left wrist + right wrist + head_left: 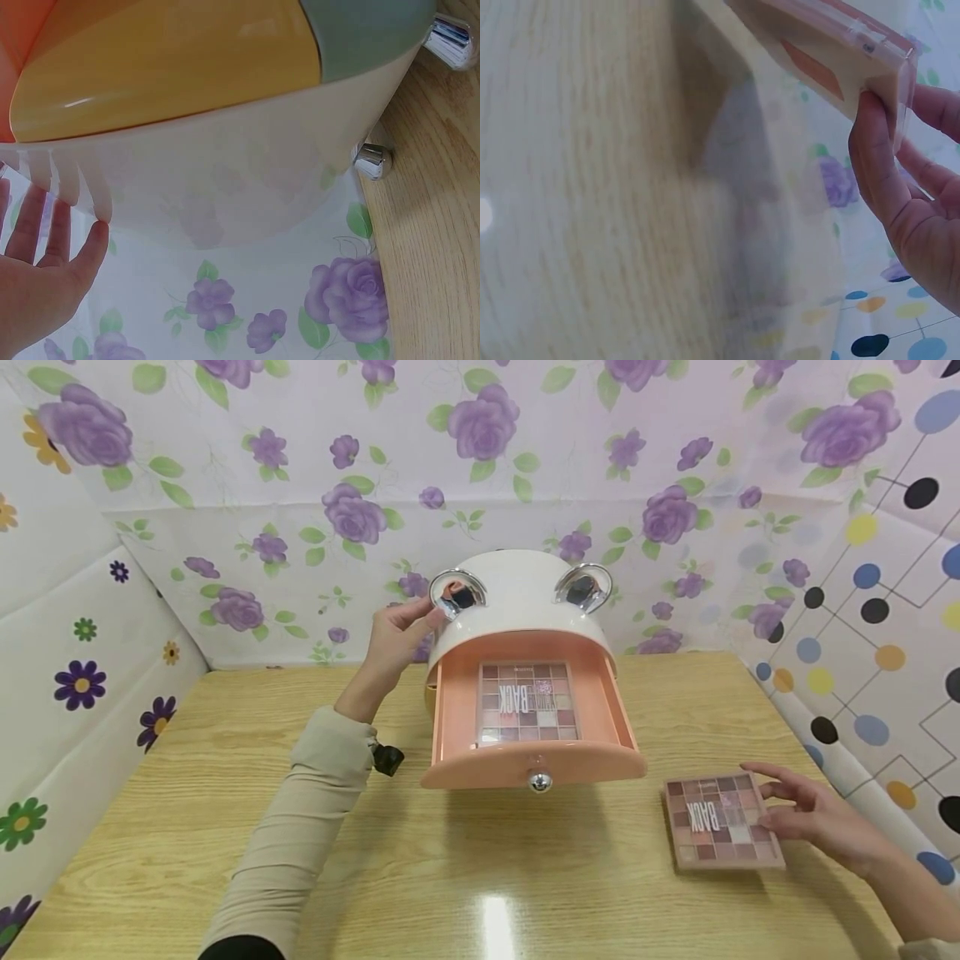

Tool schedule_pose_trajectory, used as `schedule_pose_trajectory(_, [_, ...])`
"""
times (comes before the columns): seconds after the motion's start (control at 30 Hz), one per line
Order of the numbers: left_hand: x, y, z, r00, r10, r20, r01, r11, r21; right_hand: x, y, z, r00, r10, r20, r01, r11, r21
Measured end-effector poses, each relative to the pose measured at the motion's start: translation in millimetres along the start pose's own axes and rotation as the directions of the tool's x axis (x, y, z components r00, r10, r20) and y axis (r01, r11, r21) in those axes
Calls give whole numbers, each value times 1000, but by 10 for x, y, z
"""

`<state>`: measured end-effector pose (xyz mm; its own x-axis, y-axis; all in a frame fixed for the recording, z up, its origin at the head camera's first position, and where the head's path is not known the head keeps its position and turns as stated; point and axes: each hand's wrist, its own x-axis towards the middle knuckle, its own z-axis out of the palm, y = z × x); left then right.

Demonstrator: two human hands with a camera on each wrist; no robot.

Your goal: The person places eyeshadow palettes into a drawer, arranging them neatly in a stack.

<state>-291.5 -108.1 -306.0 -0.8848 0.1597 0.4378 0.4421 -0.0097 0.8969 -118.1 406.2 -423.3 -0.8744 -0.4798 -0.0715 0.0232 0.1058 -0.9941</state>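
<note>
Glossy light wood-grain tabletop point(465, 877) is carrying every item and reflecting a ceiling light near its front edge.

Item 1: flat square eyeshadow palette with pink and mauve pans under a clear lid point(722, 821), lying on the tabletop at the right front, well apart from the cabinet. Right hand point(813, 818) is touching its right edge; the wrist view is showing the thumb point(877, 161) and fingers pinching that edge, with the side lifting slightly.

Item 2: rounded white plastic cosmetic cabinet with two chrome ear-shaped handles point(517, 602), standing at the back centre of the table. Left hand point(397, 639) is resting against its upper left side, fingertips touching the left chrome ear point(457, 592); fingers are lying loosely straight, gripping nothing.

Item 3: peach-pink plastic drawer with a chrome knob point(528, 752), standing pulled fully outward from the cabinet.

Item 4: second matching eyeshadow palette point(527, 702), lying flat inside the drawer, centred.

Surround: white sheeting printed with purple roses point(300, 485) is hanging behind; dotted sheeting point(885, 635) is hanging at right.
</note>
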Motion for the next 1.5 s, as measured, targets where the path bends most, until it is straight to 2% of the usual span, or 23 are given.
schedule_pose_trajectory(0.17, [8,-7,2,1000,2,6,-2,1000,7,12,-85,-6,997,-69,17,68,996,62])
schedule_pose_trajectory(0.4, [20,-14,1,1000,8,4,-8,1000,7,33,-218,-12,987,-159,4,158,983,91])
schedule_pose_trajectory(0.57, [-2,65,27,1000,-1,8,1,1000,0,57,-305,-5,976,-218,-22,219,961,166])
schedule_pose_trajectory(0.67, [2,66,30,1000,-10,4,10,1000,9,75,-369,5,968,-249,-38,252,948,195])
schedule_pose_trajectory(0.73, [23,4,16,1000,-6,0,6,1000,8,84,-415,13,963,-266,-42,269,941,204])
schedule_pose_trajectory(0.97, [19,6,22,1000,1,-6,-1,1000,17,118,-568,38,948,-315,-52,318,916,244])
schedule_pose_trajectory(1.03, [20,2,21,1000,2,-6,-1,1000,16,126,-615,45,944,-322,-63,328,912,245])
schedule_pose_trajectory(1.2, [16,2,14,1000,2,-1,-2,1000,18,141,-756,78,945,-301,-127,319,936,152])
schedule_pose_trajectory(1.3, [12,-3,9,1000,9,1,-9,1000,17,167,-828,87,937,-332,-112,346,924,160])
schedule_pose_trajectory(1.43, [10,-15,4,1000,15,1,-15,1000,9,217,-912,88,919,-391,-58,393,889,236])
schedule_pose_trajectory(1.5, [7,-16,4,1000,17,3,-17,1000,3,241,-954,95,916,-398,-49,398,887,236])
